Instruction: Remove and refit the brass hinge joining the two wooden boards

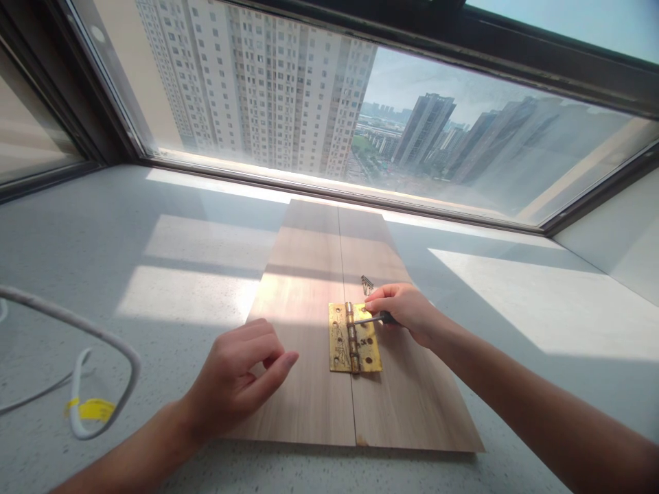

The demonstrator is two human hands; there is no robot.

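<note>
A worn brass butt hinge lies unfolded across the seam between two light wooden boards, with screw holes in both leaves. My right hand is closed around a screwdriver with a dark handle; its shaft points left across the hinge barrel. The thumb and index finger of that hand reach the hinge's upper right corner, where a small screw may be hidden by the fingertips. Several loose screws lie just beyond it. My left hand, loosely curled with nothing visible in it, hovers over the left board.
The boards rest on a speckled white windowsill. A white cable with a yellow tag loops at the left. Behind stands a dark-framed window with tall buildings outside.
</note>
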